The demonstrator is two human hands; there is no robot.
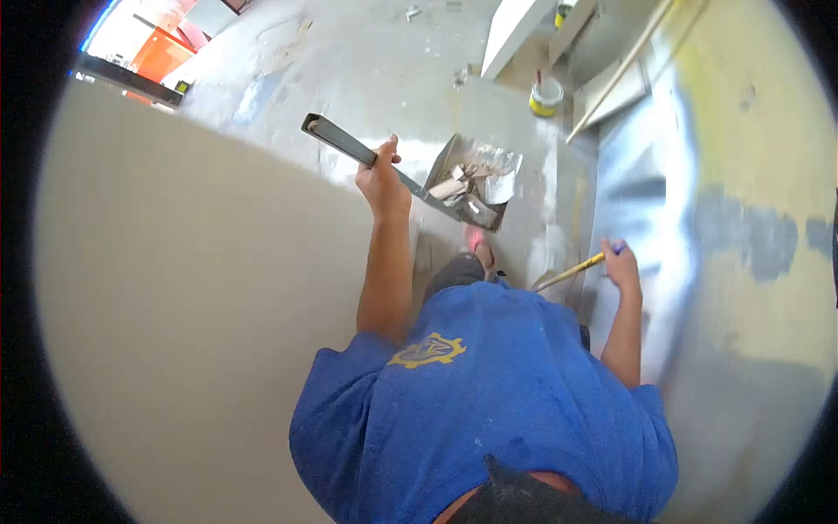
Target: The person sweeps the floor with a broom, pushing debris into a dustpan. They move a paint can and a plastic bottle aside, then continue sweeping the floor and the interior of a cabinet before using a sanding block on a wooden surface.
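My left hand (382, 179) is closed around the grey metal handle of a dustpan (443, 159), out in front of my body. The handle slants up to the left past my fist. Inside the pan lie broken pieces of rubble (450, 189), dust and a crumpled silvery sheet (499, 189). My right hand (621, 262) grips the upper end of a thin yellow pole (578, 270), like a broom handle, low at my right side. The pole's lower end is hidden behind my blue shirt.
A pale wall or panel (175, 306) stands close on my left. On my right runs a patched yellowish wall (742, 175), with a long wooden stick (624, 65) leaning near it. Ahead stand a paint bucket (546, 98) and white boards (519, 35); small scraps dot the concrete floor (375, 70).
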